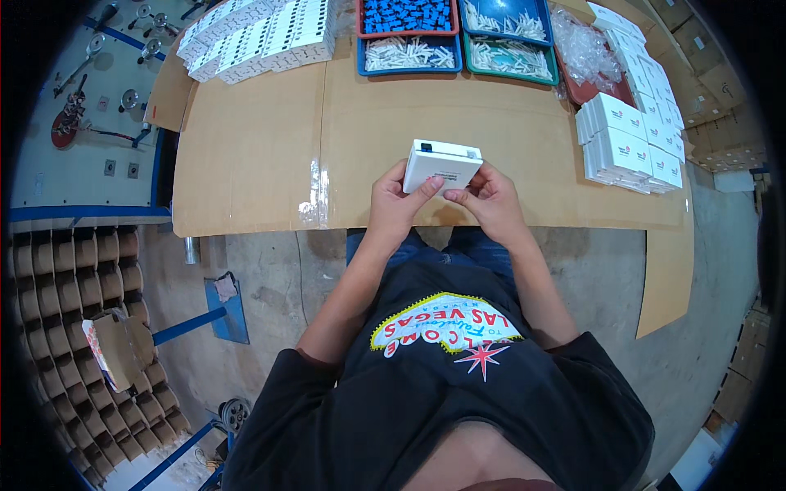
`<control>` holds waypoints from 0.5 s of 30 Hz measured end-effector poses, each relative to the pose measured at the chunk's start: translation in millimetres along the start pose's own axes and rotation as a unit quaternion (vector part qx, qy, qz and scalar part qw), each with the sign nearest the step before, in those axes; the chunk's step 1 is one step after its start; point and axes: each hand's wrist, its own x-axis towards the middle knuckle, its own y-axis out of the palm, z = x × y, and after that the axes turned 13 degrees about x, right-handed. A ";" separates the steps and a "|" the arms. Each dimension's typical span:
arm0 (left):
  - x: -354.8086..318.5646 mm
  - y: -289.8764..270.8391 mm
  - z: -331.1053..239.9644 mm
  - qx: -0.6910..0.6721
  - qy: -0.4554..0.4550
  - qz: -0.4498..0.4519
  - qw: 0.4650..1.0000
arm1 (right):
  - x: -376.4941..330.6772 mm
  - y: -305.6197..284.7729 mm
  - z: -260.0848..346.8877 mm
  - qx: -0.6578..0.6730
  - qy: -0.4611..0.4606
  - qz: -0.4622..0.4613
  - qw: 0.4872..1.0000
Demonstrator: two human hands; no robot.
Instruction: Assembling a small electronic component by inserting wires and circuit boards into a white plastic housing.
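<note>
Left of the cardboard-covered table (pixel 254 155) is a grey, blue-edged panel (pixel 78 182) carrying round metal fittings (pixel 128 100), possibly dials or handwheels, though they are too small to tell. Off the table's near left corner are a brown compartment rack (pixel 49 327), a blue base plate (pixel 235 321) on the concrete floor (pixel 262 282) and a dark wheel (pixel 235 415). Brown cartons (pixel 723 84) are stacked beyond the table's right end.
</note>
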 end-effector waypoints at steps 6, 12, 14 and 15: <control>-2.0 -2.1 10.9 0.000 0.023 0.016 1.000 | -0.4 -8.7 5.3 -0.051 0.020 0.026 0.998; -6.0 -7.4 -1.4 -0.022 0.075 0.023 0.997 | -1.3 -15.6 11.3 -0.137 0.003 0.049 0.989; -6.6 -8.6 -1.9 -0.017 0.076 0.020 0.997 | -2.7 -4.8 16.8 -0.136 -0.015 0.055 0.989; -7.0 -9.2 -2.2 -0.013 0.077 0.018 0.997 | -3.2 3.4 20.6 -0.115 -0.059 0.038 0.991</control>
